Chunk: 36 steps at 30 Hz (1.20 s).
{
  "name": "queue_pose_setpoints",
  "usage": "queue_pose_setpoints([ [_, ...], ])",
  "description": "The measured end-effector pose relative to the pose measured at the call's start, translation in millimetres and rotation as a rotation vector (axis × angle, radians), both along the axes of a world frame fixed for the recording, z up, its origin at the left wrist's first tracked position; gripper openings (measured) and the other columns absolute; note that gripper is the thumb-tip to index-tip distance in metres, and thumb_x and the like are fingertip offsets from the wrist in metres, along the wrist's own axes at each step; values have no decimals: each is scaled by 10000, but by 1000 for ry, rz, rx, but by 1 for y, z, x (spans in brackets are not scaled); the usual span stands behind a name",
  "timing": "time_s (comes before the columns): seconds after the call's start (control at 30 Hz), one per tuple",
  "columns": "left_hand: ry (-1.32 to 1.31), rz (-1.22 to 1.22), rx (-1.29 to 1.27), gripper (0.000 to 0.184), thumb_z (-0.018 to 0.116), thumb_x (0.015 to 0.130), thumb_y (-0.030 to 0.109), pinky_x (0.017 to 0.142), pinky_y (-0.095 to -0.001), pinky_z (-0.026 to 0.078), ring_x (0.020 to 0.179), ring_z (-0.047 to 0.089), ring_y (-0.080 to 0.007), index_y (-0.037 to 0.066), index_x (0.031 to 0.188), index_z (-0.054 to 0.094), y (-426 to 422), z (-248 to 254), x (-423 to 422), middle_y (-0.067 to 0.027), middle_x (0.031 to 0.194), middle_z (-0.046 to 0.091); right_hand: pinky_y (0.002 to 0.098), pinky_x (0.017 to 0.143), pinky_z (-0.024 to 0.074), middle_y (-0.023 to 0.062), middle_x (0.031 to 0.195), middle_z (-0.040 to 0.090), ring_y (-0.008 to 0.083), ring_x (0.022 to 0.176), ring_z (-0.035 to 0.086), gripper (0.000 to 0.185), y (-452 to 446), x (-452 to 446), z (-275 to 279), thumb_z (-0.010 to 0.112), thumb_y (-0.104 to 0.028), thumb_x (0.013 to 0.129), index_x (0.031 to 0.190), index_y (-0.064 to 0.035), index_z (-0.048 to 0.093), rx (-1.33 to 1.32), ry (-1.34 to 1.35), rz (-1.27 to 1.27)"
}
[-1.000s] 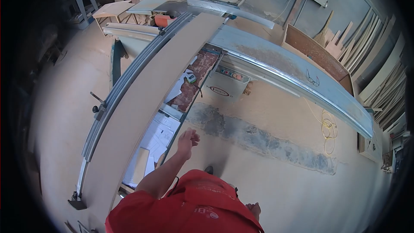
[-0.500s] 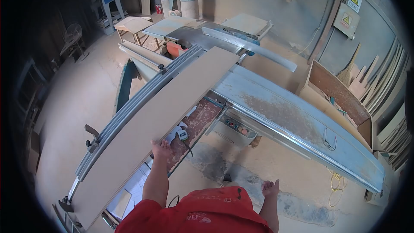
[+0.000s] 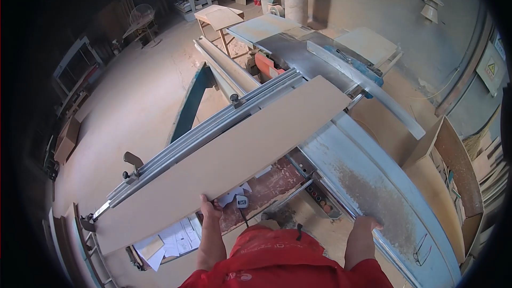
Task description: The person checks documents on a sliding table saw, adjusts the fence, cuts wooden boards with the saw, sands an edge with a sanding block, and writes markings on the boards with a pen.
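A long tan wooden board (image 3: 229, 154) lies slantwise along the metal fence (image 3: 205, 130) of a sliding table saw. My left hand (image 3: 211, 206) grips the board's near edge; the fingers beneath are partly hidden. My right hand (image 3: 367, 223) rests on the near edge of the pale blue saw table (image 3: 341, 149), its fingers lying over the rim. Just right of my left hand, a white tape measure (image 3: 242, 202) sits on a worn red surface (image 3: 277, 181) beside loose paper. Printed sheets (image 3: 176, 239) lie below the board's lower part.
Eyeglasses (image 3: 422, 250) lie on the blue table. The control buttons (image 3: 319, 198) sit below its edge. A wooden bin (image 3: 453, 170) with offcuts stands at right. A clamp stop (image 3: 130, 168) is on the fence, and a small wooden table (image 3: 220, 17) stands behind.
The view has swung left. My right hand has come from free air onto the blue table's edge. My left hand stays on the board's near edge.
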<state>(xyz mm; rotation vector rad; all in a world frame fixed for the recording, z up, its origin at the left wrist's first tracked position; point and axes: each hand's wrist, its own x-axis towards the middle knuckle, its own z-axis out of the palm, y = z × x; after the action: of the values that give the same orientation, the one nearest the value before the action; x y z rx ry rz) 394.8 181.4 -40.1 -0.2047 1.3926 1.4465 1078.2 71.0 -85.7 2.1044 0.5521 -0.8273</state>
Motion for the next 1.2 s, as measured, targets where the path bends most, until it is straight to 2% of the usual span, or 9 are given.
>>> queue_pose_setpoints([
  [0.07,21,37,-26,546,484,1075,708,460,-221,401,530,469,-92,173,1089,586,6,-6,-4,-2,717,543,681,1164,424,-17,1622,571,309,1472,560,621,4,3,3,770,-472,968,1535,-253,640,-50,58,15],
  [0.23,27,97,-81,526,498,1075,697,453,-220,396,531,485,-98,180,1081,594,31,-8,-8,-5,708,551,613,1135,466,89,1549,613,322,1408,604,649,3,-9,43,782,-517,942,1481,-175,667,-81,130,143],
  [0.33,87,125,-86,546,471,1094,679,449,-232,366,532,461,-101,152,1052,607,32,19,8,-6,698,541,572,1118,490,153,1505,639,330,1370,630,677,3,-25,91,790,-544,926,1448,-128,682,-21,226,178],
  [0.47,89,97,-109,538,499,1082,681,447,-245,369,512,461,-105,160,1044,627,34,6,2,-5,679,548,517,1095,523,238,1447,673,340,1318,666,724,27,-51,164,801,-580,905,1405,-65,704,82,354,229],
  [0.57,102,175,-182,530,533,1073,671,450,-269,377,507,467,-126,152,994,607,34,6,5,-14,678,545,516,1093,523,242,1439,675,345,1313,667,730,83,-69,150,793,-584,909,1404,-56,700,249,493,278],
  [0.7,205,211,-235,731,528,1044,722,455,-348,448,508,560,-215,-1,1056,636,39,6,13,-110,727,615,515,1090,524,248,1430,677,351,1306,669,737,174,-89,111,783,-590,915,1403,-45,695,429,649,281],
  [0.93,336,206,-456,823,437,1027,802,511,-372,504,568,624,-237,33,1137,710,54,21,28,-101,789,685,513,1086,524,257,1413,681,363,1293,672,750,318,-103,63,766,-600,925,1401,-26,686,575,788,281],
  [1.03,295,154,-479,833,403,1034,807,589,-400,546,693,680,-254,58,1218,716,55,19,26,-94,936,733,512,1084,524,261,1406,683,368,1288,673,756,353,-99,50,758,-605,929,1400,-18,682,616,807,251],
  [1.2,292,281,-431,839,407,1056,771,759,-437,589,977,727,-267,42,1370,678,66,39,44,-133,1264,725,511,1081,524,268,1394,686,376,1279,676,767,376,-77,40,746,-612,936,1399,-4,676,717,786,203],
])
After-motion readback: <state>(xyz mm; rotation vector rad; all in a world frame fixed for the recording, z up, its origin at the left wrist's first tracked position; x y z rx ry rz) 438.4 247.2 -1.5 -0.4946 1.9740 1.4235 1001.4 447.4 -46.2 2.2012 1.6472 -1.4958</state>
